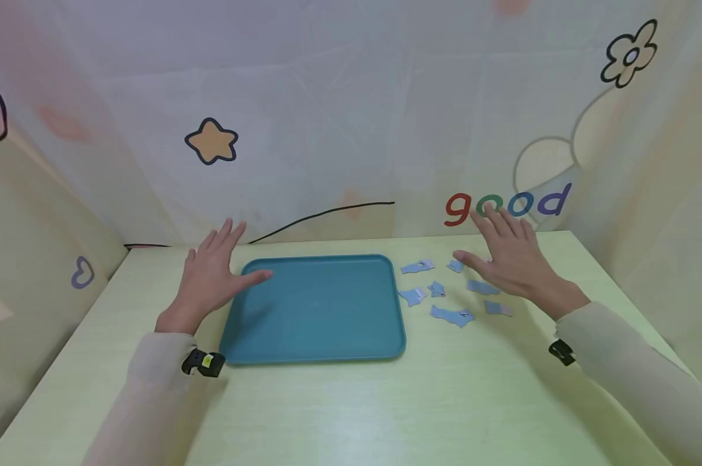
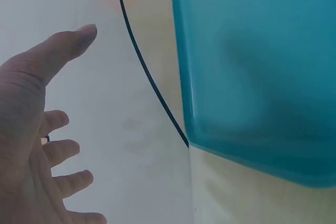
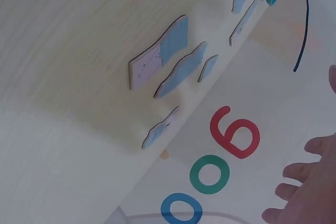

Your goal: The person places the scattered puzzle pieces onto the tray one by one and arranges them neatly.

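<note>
A blue tray (image 1: 316, 310) lies flat on the table. My left hand (image 1: 208, 278) is raised over its left edge, fingers spread and holding nothing; the left wrist view shows the thumb (image 2: 68, 45) apart from the tray's rim (image 2: 184, 87). To the tray's right lie several small blue-and-pink puzzle pieces (image 1: 452, 315), scattered and separate. Over the right-hand ones hovers my right hand (image 1: 508, 255), its fingers extended and nothing in them. It partly covers one piece in the head view. In the right wrist view, the flat pieces (image 3: 176, 40) show dark cut edges.
A pale wooden table (image 1: 339, 414) carries everything. Behind it hangs a light curtain (image 1: 328, 129) printed with a star, a flower and the word "good". More curtain closes off both sides. Each wrist wears a small black device (image 1: 204, 362) on a strap.
</note>
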`<state>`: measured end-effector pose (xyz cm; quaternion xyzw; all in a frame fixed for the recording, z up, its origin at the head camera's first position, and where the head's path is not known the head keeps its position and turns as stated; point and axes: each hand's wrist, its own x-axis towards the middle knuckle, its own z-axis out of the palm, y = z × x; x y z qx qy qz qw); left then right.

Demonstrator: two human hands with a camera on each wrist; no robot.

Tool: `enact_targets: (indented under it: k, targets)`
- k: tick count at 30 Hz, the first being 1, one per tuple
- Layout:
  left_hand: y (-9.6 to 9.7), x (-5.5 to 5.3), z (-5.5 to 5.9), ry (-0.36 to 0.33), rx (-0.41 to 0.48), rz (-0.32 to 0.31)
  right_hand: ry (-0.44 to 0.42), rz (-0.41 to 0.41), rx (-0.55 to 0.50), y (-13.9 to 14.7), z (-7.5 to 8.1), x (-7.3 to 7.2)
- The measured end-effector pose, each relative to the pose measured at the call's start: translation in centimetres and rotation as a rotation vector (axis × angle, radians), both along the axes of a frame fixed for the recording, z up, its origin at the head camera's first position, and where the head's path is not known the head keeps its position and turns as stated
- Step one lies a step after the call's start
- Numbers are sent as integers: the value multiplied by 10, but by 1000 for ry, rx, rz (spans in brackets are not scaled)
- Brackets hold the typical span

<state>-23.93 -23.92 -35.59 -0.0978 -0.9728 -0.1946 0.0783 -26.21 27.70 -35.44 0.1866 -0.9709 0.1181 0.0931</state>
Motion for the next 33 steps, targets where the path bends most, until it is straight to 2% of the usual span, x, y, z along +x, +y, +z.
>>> enact_targets:
  k: [5, 8, 15, 20, 26, 33]
  targets:
    - [-5, 3, -5, 22, 78, 0, 39, 34, -27, 9, 0, 3]
    - [-8, 5, -9, 14, 152, 4, 34, 44, -57, 14, -1, 5]
    - [-14, 8, -20, -62, 320, 34, -77, 26, -169, 26, -8, 10]
    - [-19, 9, -32, -110, 414, 75, -148, 15, -185, 32, -13, 11]
    - [-20, 8, -38, -143, 479, 86, -203, -11, -216, 38, -18, 10]
    - [-19, 8, -43, -178, 475, 96, -252, -9, -241, 40, -26, 6]
